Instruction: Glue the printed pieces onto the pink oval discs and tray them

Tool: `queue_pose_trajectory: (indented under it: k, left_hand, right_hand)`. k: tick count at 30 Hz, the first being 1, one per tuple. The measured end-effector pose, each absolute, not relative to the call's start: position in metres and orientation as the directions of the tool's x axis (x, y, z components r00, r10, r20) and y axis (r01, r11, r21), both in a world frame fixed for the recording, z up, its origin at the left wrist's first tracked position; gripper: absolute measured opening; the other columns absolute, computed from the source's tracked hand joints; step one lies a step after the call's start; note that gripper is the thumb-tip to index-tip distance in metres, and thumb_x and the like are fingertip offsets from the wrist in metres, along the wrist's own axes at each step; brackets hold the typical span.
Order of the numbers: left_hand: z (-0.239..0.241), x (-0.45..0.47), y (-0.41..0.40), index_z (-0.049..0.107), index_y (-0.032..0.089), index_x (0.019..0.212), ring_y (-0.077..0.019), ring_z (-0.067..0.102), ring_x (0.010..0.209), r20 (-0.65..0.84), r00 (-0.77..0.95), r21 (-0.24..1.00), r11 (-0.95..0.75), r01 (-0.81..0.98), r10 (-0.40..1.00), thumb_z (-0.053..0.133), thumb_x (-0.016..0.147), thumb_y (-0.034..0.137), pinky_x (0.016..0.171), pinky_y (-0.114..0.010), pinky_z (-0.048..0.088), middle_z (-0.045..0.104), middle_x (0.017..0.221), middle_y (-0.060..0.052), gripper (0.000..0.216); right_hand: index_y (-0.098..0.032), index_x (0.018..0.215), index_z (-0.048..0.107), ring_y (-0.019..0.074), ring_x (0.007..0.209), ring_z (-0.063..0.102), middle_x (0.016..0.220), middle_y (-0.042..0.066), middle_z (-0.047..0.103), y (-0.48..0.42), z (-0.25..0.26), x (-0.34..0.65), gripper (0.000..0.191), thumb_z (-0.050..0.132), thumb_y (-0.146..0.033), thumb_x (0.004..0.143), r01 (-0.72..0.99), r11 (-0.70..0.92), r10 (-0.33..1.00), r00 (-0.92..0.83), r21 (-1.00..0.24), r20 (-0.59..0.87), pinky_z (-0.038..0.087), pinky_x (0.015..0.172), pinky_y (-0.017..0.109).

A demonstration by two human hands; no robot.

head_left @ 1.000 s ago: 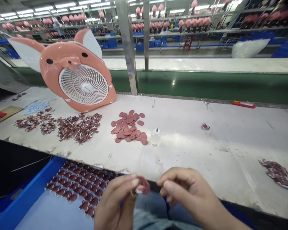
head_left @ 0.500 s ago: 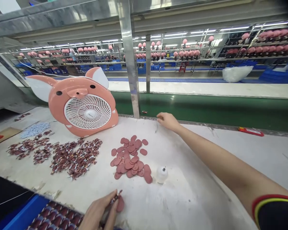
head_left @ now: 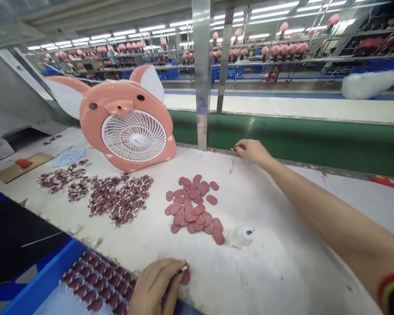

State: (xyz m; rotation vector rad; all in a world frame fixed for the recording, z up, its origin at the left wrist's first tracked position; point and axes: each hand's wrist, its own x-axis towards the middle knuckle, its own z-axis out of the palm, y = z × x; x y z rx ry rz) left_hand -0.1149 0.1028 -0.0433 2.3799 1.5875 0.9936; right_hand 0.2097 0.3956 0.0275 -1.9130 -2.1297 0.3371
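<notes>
My left hand [head_left: 157, 286], low in the middle of the head view, pinches a small dark-red part with a pale end. A dusty-red oval disc [head_left: 185, 276] shows just under its fingertips; whether it is joined to the part I cannot tell. At the table's far edge, beside the green belt [head_left: 282, 142], my right hand [head_left: 252, 151] has its thumb and finger closed on a small dark-red piece [head_left: 233, 148]. Between the hands lies a loose pile of oval discs [head_left: 193, 205]. A small white bottle [head_left: 243, 236] with a dark tip lies right of the pile.
A pink pig-shaped fan [head_left: 128, 122] stands at the back left. Heaps of small dark-red parts [head_left: 121, 197] lie before it, with pale blue bits [head_left: 68, 156] further left. A blue bin [head_left: 46, 280] at the front holds rows of parts. A metal post [head_left: 202, 87] rises behind.
The view has shifted, moving the scene rightward. A small piece that lay on the green belt apart from my right hand is now at its fingertips. The bottle has tipped onto its side.
</notes>
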Motion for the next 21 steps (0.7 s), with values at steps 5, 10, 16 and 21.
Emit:
queue_pose_trajectory:
  k: [5, 10, 16, 21]
  left_hand:
    - [-0.038, -0.112, 0.101, 0.064, 0.026, 0.106, -0.0183, 0.067, 0.092, 0.439, 0.225, 0.471, -0.435, 0.767, 0.87, 0.057, 0.088, 0.014, 0.08, -0.03, 0.053, 0.073, 0.097, -0.004, 0.023]
    - [-0.041, -0.109, 0.099, 0.064, 0.026, 0.106, -0.018, 0.066, 0.093, 0.447, 0.216, 0.501, -0.443, 0.743, 0.868, 0.056, 0.089, 0.01, 0.081, -0.032, 0.051, 0.072, 0.099, -0.003, 0.025]
    - [-0.042, -0.109, 0.094, 0.065, 0.025, 0.107, -0.0156, 0.065, 0.094, 0.447, 0.23, 0.545, -0.467, 0.696, 0.864, 0.057, 0.088, 0.005, 0.082, -0.029, 0.053, 0.069, 0.099, -0.003, 0.029]
    - [-0.04, -0.109, 0.094, 0.067, 0.022, 0.104, -0.0122, 0.065, 0.092, 0.488, 0.243, 0.572, -0.517, 0.636, 0.838, 0.056, 0.086, 0.0, 0.08, -0.022, 0.055, 0.066, 0.095, -0.002, 0.03]
  right_hand:
    - [-0.018, 0.104, 0.066, 0.0193, 0.087, 0.065, 0.103, 0.005, 0.068, 0.284, 0.016, 0.266, 0.022, 0.059, -0.037, 0.094, 0.926, 0.111, 0.984, -0.154, -0.362, -0.092, 0.055, 0.079, 0.038]
    - [-0.028, 0.122, 0.061, 0.0318, 0.11, 0.059, 0.127, 0.007, 0.061, 0.186, 0.005, 0.254, 0.041, 0.054, -0.049, 0.088, 0.878, 0.177, 0.984, -0.175, -0.444, 0.045, 0.05, 0.09, 0.049]
    - [-0.029, 0.131, 0.05, 0.032, 0.114, 0.054, 0.131, 0.009, 0.057, 0.151, -0.01, 0.19, 0.052, 0.06, -0.054, 0.087, 0.713, 0.247, 0.955, -0.295, -0.656, 0.039, 0.049, 0.092, 0.048]
    - [-0.026, 0.117, 0.051, 0.0282, 0.102, 0.06, 0.112, 0.008, 0.063, 0.143, -0.005, 0.179, 0.034, 0.044, -0.052, 0.097, 0.648, 0.181, 0.963, -0.271, -0.739, -0.002, 0.051, 0.083, 0.042]
